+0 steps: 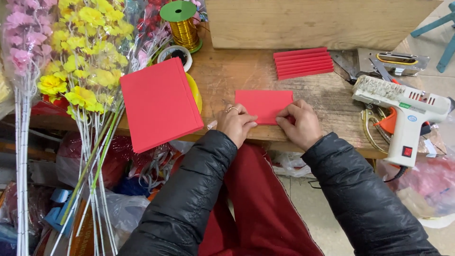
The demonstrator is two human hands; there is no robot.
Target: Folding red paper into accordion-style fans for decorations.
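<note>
Where the near edge of the wooden desk (pixel 227 76) met the person's lap, a red paper sheet (pixel 263 103) lay flat, and both hands pressed on its lower edge. The left hand (pixel 235 123), a ring on one finger, had its fingers curled down onto the sheet's lower left corner, pinching the paper; the right hand (pixel 298 122) did the same at the lower right corner, fingers bent and tips on the red surface. Just to the left lay a thick stack of red paper (pixel 159 104), tilted and overhanging the desk edge, resting partly on something yellow. Behind the sheet, near a wooden box (pixel 313 21), sat a pleated red paper piece (pixel 303 62). To the right stood a white glue gun (pixel 403 109) with scissors (pixel 374 125) beside it and a metal stapler (pixel 395 60) further back. At the far left were yellow artificial flowers (pixel 87 52), pink ones (pixel 26 38), a roll of tape (pixel 176 53) and a spool of gold wire (pixel 182 26).
</note>
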